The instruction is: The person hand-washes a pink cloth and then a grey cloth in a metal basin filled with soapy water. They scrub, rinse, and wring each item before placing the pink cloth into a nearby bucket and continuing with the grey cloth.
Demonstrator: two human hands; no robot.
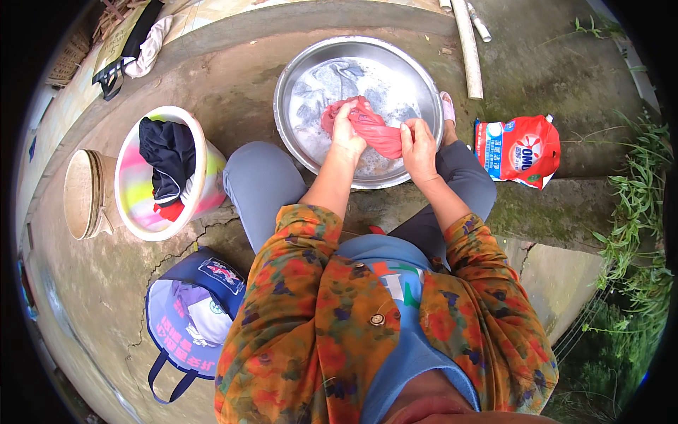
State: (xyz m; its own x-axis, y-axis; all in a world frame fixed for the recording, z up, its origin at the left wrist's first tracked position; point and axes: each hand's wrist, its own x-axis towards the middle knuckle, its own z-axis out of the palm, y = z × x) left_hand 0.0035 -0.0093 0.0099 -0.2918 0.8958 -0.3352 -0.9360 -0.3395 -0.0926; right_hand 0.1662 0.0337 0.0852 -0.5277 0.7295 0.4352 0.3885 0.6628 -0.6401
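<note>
A wet red cloth (pixel 371 127) is stretched between my two hands above a round metal basin (pixel 280 111). My left hand (pixel 347 130) grips its bunched middle part. The fingers of my right hand (pixel 418 148) pinch its right end near the basin's rim. Beneath the cloth, the basin holds foamy water with a grey garment (pixel 336 77) partly sunk in it. To the right of the basin lies a red and blue Omo detergent bag (pixel 519 151) with a white spout at one corner.
Left of me stand a multicoloured bucket (pixel 198 212) with dark and red clothes and a beige bucket (pixel 77 196). Below them sits a blue fabric bag (pixel 185 259) holding clothes. White pipes (pixel 469 58) lie at the upper right; plants (pixel 630 212) grow along the right edge.
</note>
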